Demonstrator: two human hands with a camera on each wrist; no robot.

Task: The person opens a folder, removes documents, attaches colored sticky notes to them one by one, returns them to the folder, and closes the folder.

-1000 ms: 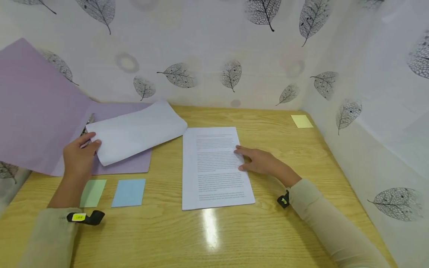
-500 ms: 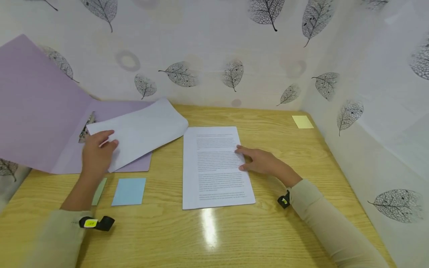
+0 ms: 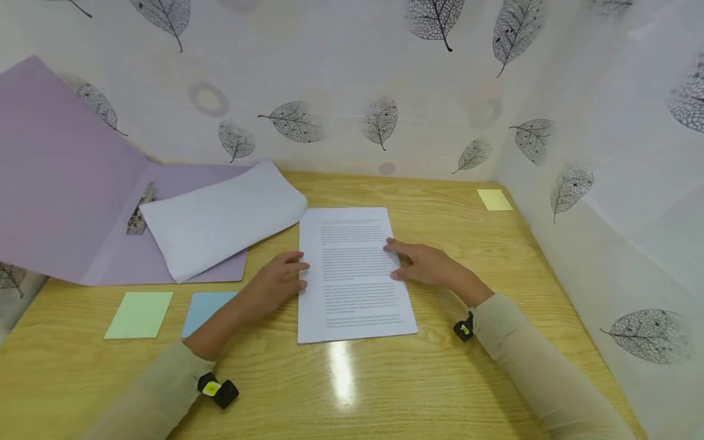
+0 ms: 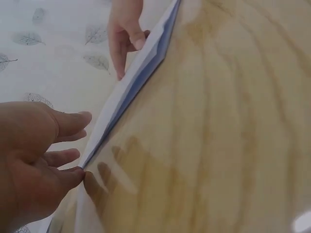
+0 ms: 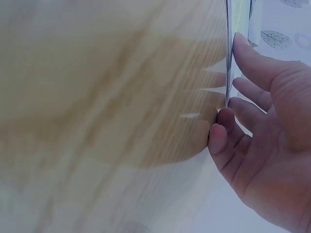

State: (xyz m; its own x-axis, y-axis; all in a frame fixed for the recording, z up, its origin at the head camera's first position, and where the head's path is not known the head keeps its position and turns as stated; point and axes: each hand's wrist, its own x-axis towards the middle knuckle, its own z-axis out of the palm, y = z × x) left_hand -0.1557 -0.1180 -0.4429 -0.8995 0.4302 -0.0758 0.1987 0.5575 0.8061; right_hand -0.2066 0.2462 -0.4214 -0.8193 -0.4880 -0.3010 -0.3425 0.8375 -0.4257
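Note:
A printed stack of white sheets point(image 3: 354, 275) lies flat in the middle of the wooden desk point(image 3: 352, 379). My left hand point(image 3: 277, 282) rests at the stack's left edge with relaxed fingers touching it; the left wrist view shows this hand point(image 4: 43, 160) against the paper edge point(image 4: 126, 92). On the right edge my right hand point(image 3: 426, 264) lies with straight fingers on the sheets, and the right wrist view shows those fingers point(image 5: 252, 97) along the paper edge point(image 5: 233, 43). An open purple folder point(image 3: 71, 195) at the left holds a curled white sheet point(image 3: 220, 217).
A green note point(image 3: 139, 315) and a blue note point(image 3: 205, 308) lie near the front left of the desk. A yellow note point(image 3: 495, 199) sits at the back right. Leaf-patterned walls point(image 3: 352, 85) close in the back and right sides.
My left hand let go of the curled sheet on the folder and moved right to the left edge of the printed stack. The right hand stayed put.

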